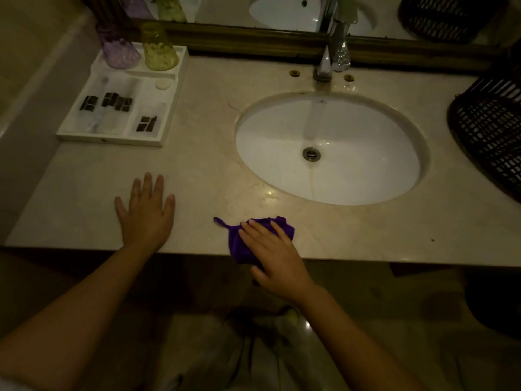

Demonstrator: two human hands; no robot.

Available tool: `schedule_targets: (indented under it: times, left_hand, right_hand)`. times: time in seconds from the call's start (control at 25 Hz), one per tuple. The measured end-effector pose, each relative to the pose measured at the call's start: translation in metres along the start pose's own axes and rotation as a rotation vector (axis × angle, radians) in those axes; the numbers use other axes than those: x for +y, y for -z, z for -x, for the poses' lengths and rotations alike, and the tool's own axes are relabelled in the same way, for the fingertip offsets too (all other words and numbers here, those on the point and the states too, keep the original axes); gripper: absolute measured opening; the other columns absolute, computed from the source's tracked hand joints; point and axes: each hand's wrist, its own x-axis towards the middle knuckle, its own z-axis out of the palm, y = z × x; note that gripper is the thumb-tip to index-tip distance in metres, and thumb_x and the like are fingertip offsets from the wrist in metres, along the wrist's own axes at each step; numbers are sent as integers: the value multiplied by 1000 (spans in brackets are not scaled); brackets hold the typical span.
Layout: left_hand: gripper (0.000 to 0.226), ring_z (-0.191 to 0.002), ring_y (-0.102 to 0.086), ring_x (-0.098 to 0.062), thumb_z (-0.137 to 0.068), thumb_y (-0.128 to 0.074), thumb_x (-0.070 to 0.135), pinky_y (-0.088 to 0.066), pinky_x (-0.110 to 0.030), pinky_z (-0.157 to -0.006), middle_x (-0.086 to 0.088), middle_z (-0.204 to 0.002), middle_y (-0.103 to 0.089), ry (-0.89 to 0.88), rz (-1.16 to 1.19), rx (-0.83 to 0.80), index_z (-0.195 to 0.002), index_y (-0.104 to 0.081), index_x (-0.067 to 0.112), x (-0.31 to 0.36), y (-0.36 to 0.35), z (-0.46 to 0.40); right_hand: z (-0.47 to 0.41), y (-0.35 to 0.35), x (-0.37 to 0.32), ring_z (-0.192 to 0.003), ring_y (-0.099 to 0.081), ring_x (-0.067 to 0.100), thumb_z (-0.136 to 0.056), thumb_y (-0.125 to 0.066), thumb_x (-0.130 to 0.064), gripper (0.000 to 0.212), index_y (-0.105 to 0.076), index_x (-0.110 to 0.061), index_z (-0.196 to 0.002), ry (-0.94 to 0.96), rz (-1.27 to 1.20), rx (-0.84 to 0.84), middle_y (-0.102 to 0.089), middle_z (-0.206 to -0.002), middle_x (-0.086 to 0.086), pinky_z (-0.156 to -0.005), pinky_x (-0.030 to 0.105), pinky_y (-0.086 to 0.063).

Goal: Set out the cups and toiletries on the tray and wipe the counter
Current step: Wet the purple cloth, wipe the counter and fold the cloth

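Two cups, a purple cup (117,50) and a yellow cup (159,50), stood upside down on the tray (166,136) with the toiletries. The right hand (275,256) pressed flat, fingers straight, on the purple cloth (239,249) at the surface's (197,108) front edge. Wet spots (262,197) lay just beyond it toward the sink (366,153), nearer this hand. The left hand (146,213) rested open, holding nothing.

I have one view only, from the head: it looks forward and steeply down from close above the tabletop's (197,114) near edge, taking in its whole depth to the mirror (239,7) at the far edge.
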Motion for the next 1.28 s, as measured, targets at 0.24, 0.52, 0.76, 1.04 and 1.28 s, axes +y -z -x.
schedule_targets:
  times: [0.24,0.52,0.76,1.04,1.28]
  left_hand:
    - [56,-144,-9,-21,-94,-19,47,-3,-56,-111,-3,-157,-14,-23,-7,19,-145,-14,25,-5,-4,-2]
    - [57,-143,-11,-22,-93,-17,48,-5,-57,-111,-3,-157,-16,-25,-5,35,-145,-15,24,-7,-7,-3]
    - [57,-143,-12,-22,-92,-18,49,-5,-58,-110,-3,-156,-19,-32,11,47,-144,-18,24,-8,-9,-6]
    - [58,-143,-12,-22,-92,-16,48,-6,-58,-110,-4,-156,-19,-39,5,43,-145,-16,23,-6,-7,-5]
    - [58,-144,-4,-20,-94,-16,47,-1,-55,-112,-3,-158,-11,-39,18,-12,-146,-11,23,-4,3,-2]
  right_hand:
    - [42,14,36,-143,5,25,-82,-43,-38,62,-27,-29,-142,-573,71,268,-7,-157,10,-112,51,7]
    - [-16,20,32,-144,-1,31,-87,-52,-23,58,-33,-19,-141,-950,-126,429,-11,-155,19,-116,48,0]
    - [-41,10,20,-142,-14,29,-84,-46,-50,62,-33,-27,-140,-470,46,188,-27,-152,10,-114,48,-8]
    - [-16,-11,-16,-140,-20,16,-78,-60,-22,57,-45,-28,-133,31,-99,10,-41,-146,0,-115,43,-15]
    - [-11,32,-26,-98,-60,-7,-87,-55,-15,38,-60,-48,-106,-306,-890,42,-69,-105,-21,-86,8,-45]
